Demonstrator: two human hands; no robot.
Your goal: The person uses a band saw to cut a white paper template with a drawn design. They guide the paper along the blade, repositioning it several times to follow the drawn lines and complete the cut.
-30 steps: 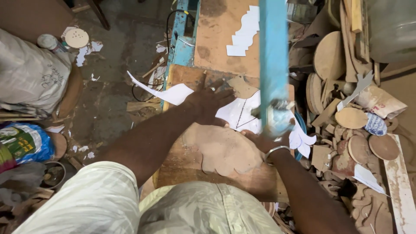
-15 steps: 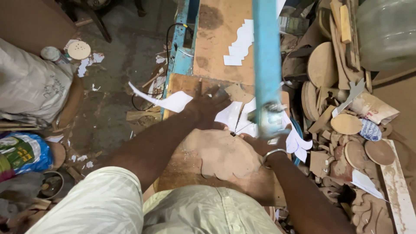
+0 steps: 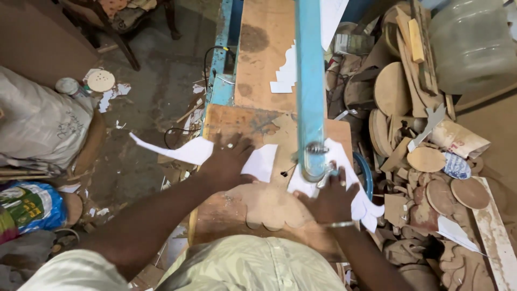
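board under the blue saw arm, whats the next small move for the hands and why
Probably ease the board a little further toward the blade under the blue arm. Left hand and right hand press it flat either side, and its scalloped edge looks only partly cut.

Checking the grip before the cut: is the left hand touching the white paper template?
Touching. The head view shows the left hand pressed flat on the white paper template, fingers overlapping its edge.
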